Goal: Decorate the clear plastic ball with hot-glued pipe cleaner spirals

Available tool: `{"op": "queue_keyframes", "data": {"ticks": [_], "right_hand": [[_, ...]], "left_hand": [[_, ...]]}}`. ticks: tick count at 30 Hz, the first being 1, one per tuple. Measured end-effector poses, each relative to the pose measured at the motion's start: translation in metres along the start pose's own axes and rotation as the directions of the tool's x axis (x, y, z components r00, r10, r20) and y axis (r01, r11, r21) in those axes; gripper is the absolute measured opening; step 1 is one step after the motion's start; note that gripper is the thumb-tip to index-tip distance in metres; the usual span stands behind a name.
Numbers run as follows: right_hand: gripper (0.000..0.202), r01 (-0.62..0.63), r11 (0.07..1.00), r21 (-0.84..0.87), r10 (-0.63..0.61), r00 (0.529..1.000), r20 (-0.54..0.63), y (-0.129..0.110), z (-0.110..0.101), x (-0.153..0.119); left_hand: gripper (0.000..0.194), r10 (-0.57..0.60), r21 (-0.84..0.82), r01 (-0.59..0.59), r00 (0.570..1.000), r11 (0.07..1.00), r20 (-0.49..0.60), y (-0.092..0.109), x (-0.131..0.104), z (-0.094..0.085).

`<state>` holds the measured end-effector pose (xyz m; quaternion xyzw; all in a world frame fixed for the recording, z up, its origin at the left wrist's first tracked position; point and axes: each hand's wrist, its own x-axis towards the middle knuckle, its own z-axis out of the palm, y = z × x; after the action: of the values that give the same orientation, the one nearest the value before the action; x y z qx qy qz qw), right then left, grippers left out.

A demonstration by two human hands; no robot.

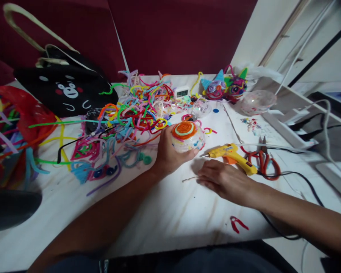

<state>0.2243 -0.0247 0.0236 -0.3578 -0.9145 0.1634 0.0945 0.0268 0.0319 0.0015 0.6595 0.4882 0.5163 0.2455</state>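
Observation:
My left hand (172,151) is wrapped round a clear rounded plastic bowl (189,142) with colourful specks. On top of the bowl lies a flat coil (184,131) of orange fuzzy stem with a pale green ring in it. My right hand (220,178) rests low over the table, fingers curled and pressed together at one end of a thin beige strand (190,179). Just beyond that hand lies a yellow glue gun (233,155), its nozzle pointing left toward the bowl. Red-handled pliers (263,161) are to its right.
Tangled pipe cleaners (142,102) cover the back left, beside a black bag (68,89) and a red plastic bag (42,113). Two fuzzy masks (216,89) and another clear bowl (258,101) stand behind. A black cable (307,182) crosses the right side. A red V-shaped piece (238,224) lies in front.

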Motion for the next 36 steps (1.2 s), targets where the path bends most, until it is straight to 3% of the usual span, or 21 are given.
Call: {"op": "queue_keyframes", "data": {"ticks": [4,10,13,16,19,24,36], "right_hand": [[0.019,0.011,1.000,-0.027,-0.010,0.999,0.044,-0.005,0.008,0.013],[0.015,-0.006,0.996,0.085,0.001,0.998,0.058,-0.002,-0.027,-0.003],[0.016,-0.087,0.950,0.300,0.111,0.992,-0.064,0.009,-0.043,-0.011],[0.011,-0.073,0.898,0.434,0.203,0.944,-0.260,0.021,-0.049,-0.010],[0.017,0.043,0.941,0.335,0.112,0.896,-0.430,0.028,-0.048,0.000],[0.014,0.176,0.977,0.116,-0.091,0.850,-0.519,0.031,-0.042,0.018],[0.022,0.268,0.934,-0.236,-0.346,0.843,-0.413,0.041,-0.031,0.026]], "left_hand": [[0.078,0.047,0.008,-0.047,0.999,0.999,0.027,-0.001,-0.001,-0.001],[0.076,0.043,0.018,-0.045,0.994,0.999,0.100,-0.005,0.000,-0.004],[0.076,0.047,0.027,-0.051,0.990,0.998,0.134,-0.007,0.000,-0.005],[0.075,0.053,0.040,-0.060,0.985,0.997,0.162,-0.008,0.002,-0.006],[0.076,0.081,0.051,-0.092,0.979,0.994,0.189,-0.011,0.003,-0.007],[0.078,0.100,0.110,-0.128,0.968,0.986,0.231,-0.016,0.005,-0.007],[0.082,0.095,0.134,-0.133,0.962,0.982,0.256,-0.017,0.005,-0.007]]}}
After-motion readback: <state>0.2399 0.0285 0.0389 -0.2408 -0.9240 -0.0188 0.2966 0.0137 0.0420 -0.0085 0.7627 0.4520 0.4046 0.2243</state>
